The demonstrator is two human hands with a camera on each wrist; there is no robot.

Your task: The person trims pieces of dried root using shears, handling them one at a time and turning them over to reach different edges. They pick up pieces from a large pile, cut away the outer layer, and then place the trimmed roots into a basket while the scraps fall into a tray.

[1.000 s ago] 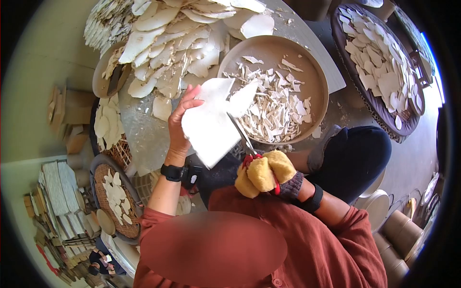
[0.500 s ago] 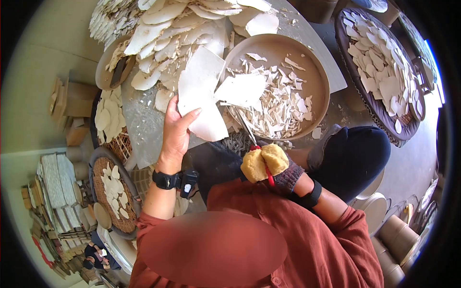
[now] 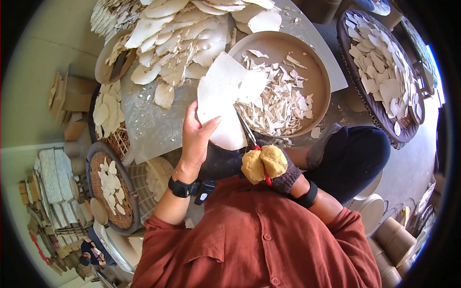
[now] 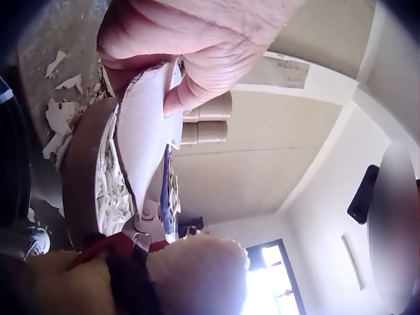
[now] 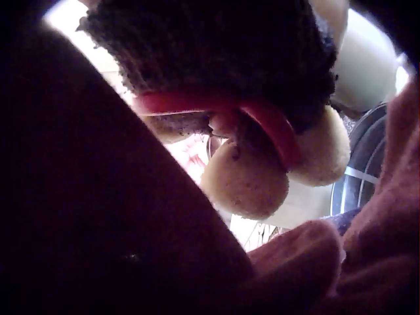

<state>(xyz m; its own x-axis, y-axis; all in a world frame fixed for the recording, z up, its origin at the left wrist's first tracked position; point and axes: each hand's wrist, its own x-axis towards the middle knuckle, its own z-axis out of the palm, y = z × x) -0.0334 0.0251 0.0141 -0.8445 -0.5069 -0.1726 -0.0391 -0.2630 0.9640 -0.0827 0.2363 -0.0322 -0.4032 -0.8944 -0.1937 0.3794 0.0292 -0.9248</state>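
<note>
My bare left hand (image 3: 196, 137) pinches a flat cream-white sheet (image 3: 218, 101), thumb on the near face and fingers behind. A pale flap (image 3: 253, 86) stands out from the sheet's right side and overlaps the tray in the head view. My right hand (image 3: 264, 163), in a dark knit glove with thick yellow finger pads, grips red-handled scissors (image 3: 248, 130). Their blades point up along the sheet's right edge. In the left wrist view the sheet (image 4: 144, 125) hangs from the left hand down to the scissors' pivot. A red handle (image 5: 197, 102) crosses the glove in the right wrist view.
A round tray (image 3: 307, 53) of cut strips sits on the metal table (image 3: 144, 129). Large pale sheets (image 3: 168, 48) are heaped behind the left hand. Baskets of pale pieces stand at left (image 3: 111, 187) and far right (image 3: 377, 67). A person (image 3: 96, 252) is at lower left.
My left hand first shifts its grip on the sheet, thumb coming to the near face, then carries it right to the scissors. The right hand draws slightly back and stays gripping the scissors.
</note>
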